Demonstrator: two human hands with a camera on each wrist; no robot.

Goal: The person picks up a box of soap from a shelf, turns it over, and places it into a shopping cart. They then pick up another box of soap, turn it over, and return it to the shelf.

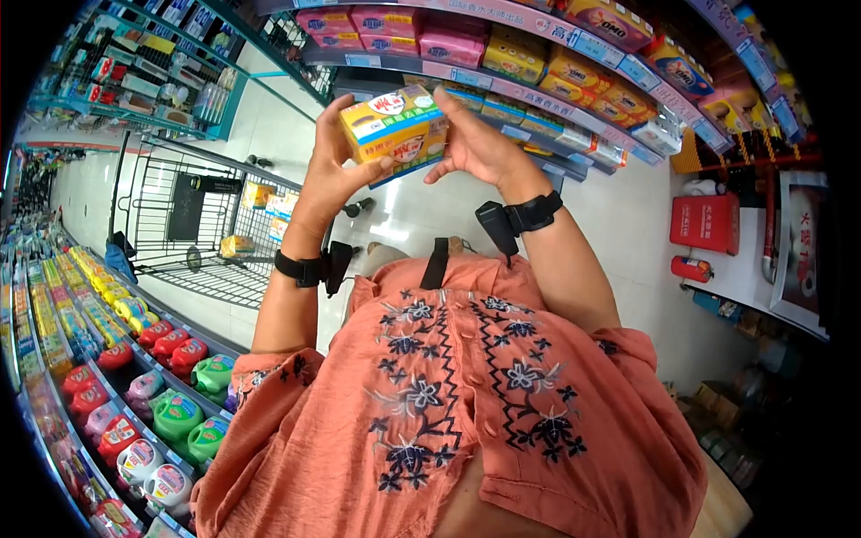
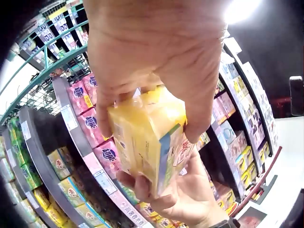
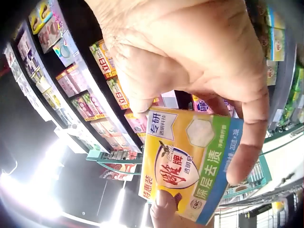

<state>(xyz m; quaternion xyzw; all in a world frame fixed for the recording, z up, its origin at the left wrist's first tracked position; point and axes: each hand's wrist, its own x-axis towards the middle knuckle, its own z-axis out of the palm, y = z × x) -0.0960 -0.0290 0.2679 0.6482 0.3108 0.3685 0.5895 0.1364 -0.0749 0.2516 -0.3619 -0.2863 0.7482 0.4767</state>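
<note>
A yellow, blue and green pack of laundry soap [image 1: 395,130] is held up in front of the chest between both hands. My left hand [image 1: 325,175] grips its left end, with the thumb across the near face. On the right end, my right hand [image 1: 489,148] holds the pack between thumb and fingers. The right wrist view shows the printed face of the soap pack [image 3: 190,156], with one finger along its blue edge. Seen from the left wrist, the pack [image 2: 147,137] has glossy clear wrap, and the right fingers [image 2: 161,197] lie against its far end.
A wire shopping cart [image 1: 202,238] stands at the left with several yellow packs [image 1: 238,247] in it. Ahead, shelves hold pink soap packs [image 1: 453,45] and yellow ones. Detergent bottles [image 1: 175,417] fill a shelf at lower left. A red box [image 1: 704,224] sits at the right.
</note>
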